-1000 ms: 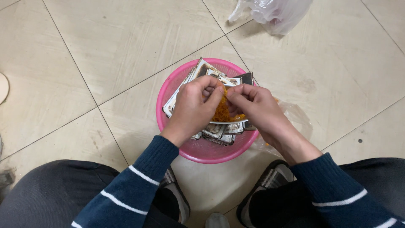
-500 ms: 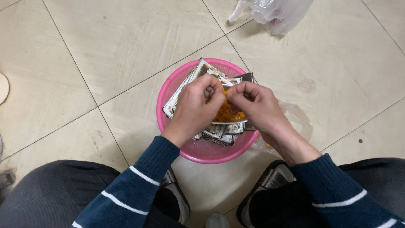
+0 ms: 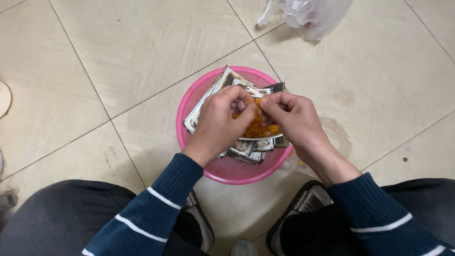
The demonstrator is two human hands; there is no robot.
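Observation:
A round pink plastic basket [image 3: 204,92] sits on the tiled floor between my feet, lined with folded printed paper [image 3: 222,80]. Over it, my left hand [image 3: 222,118] and my right hand [image 3: 291,116] are closed together on a small orange piece of food [image 3: 258,125], fingertips nearly touching. Orange bits lie on a pale dish [image 3: 260,137] just under my hands. My hands hide most of the orange piece, so its exact shape cannot be made out.
A clear plastic bag [image 3: 310,14] lies on the floor at the top right. Another thin clear bag [image 3: 339,137] lies right of the basket. My shoes [image 3: 296,208] and dark trousers fill the bottom. A pale round object [image 3: 4,97] shows at the left edge.
My fingers have shifted slightly on the orange piece, drawing closer together. The basket and bags have not moved.

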